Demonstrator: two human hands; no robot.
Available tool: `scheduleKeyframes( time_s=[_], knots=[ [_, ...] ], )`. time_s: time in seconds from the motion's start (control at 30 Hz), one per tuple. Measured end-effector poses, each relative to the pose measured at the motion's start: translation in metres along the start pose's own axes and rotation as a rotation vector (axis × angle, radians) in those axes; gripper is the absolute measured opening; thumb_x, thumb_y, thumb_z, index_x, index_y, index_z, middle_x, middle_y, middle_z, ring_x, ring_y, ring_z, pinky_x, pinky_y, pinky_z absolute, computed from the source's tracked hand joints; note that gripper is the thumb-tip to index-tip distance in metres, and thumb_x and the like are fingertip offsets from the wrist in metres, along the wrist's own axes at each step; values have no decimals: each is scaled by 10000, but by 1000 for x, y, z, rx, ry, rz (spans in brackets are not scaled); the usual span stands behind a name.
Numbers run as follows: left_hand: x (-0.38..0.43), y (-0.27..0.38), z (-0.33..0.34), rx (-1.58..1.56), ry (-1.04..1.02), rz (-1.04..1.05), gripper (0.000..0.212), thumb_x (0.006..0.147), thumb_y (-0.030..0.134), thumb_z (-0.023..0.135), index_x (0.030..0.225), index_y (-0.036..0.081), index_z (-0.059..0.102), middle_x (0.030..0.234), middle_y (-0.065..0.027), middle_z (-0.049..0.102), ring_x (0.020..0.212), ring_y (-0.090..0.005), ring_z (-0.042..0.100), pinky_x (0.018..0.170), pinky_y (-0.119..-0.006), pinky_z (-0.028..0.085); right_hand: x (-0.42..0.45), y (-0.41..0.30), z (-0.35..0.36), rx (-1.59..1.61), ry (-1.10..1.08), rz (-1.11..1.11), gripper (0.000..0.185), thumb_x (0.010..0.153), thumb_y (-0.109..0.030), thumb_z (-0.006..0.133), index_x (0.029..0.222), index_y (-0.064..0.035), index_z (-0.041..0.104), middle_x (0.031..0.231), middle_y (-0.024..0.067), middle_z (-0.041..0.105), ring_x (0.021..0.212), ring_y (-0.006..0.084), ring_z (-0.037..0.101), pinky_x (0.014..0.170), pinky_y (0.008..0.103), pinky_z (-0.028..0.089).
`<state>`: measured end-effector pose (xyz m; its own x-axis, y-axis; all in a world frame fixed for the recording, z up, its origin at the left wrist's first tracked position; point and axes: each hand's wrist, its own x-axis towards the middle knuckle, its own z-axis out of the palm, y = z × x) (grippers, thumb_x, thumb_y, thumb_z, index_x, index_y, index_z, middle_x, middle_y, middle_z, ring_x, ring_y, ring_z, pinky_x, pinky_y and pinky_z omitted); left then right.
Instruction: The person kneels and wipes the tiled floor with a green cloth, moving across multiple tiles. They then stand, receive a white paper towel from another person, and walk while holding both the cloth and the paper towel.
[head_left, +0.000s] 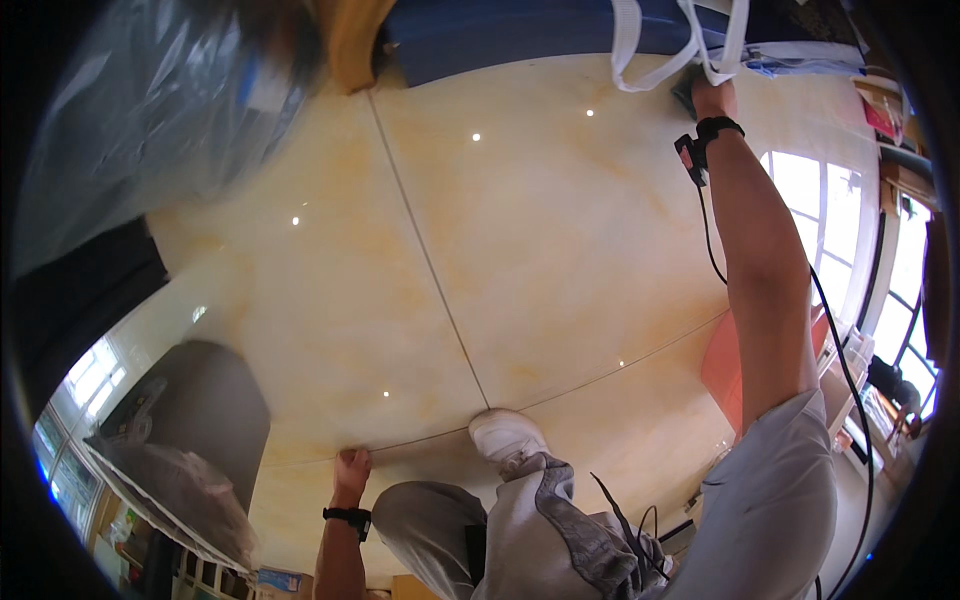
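Note:
My right hand reaches far forward to the glossy cream tiled floor, close to the dark blue surface at the top. A dark cloth shows at its fingers, which appear closed on it; white straps hang partly in front of the hand. A black wristband with a small device and a cable sits on that wrist. My left hand is low in the picture beside my bent knee, its fingers curled in with nothing visible in them.
A blue panel or fabric and a wooden leg border the floor ahead. Clear plastic sheeting hangs at upper left. A grey bin-like container stands at left, a pink-red object at right. My white shoe rests at a tile joint.

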<state>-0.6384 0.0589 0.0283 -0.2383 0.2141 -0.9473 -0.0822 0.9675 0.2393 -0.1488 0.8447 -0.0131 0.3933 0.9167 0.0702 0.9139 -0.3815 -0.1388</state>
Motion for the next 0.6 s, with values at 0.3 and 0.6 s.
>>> scheduleKeyframes(
  time_s=[0.3,0.6],
  knots=[
    [6,-7,6,20,21,61,424,936,247,556,568,68,448,518,29,376,499,-98,375,475,-366,276,-41,-21,4,-74,-27,-324,434,958,-352,513,1315,-120,595,1145,277,722,1088,512,661,937,596,520],
    [0,-1,8,213,112,137,429,929,269,589,646,-48,530,521,-157,445,480,-199,461,499,-444,358,-155,-108,-3,-109,-109,-426,483,1002,-374,484,1440,-180,546,1150,268,725,1101,481,677,903,576,543]
  ],
)
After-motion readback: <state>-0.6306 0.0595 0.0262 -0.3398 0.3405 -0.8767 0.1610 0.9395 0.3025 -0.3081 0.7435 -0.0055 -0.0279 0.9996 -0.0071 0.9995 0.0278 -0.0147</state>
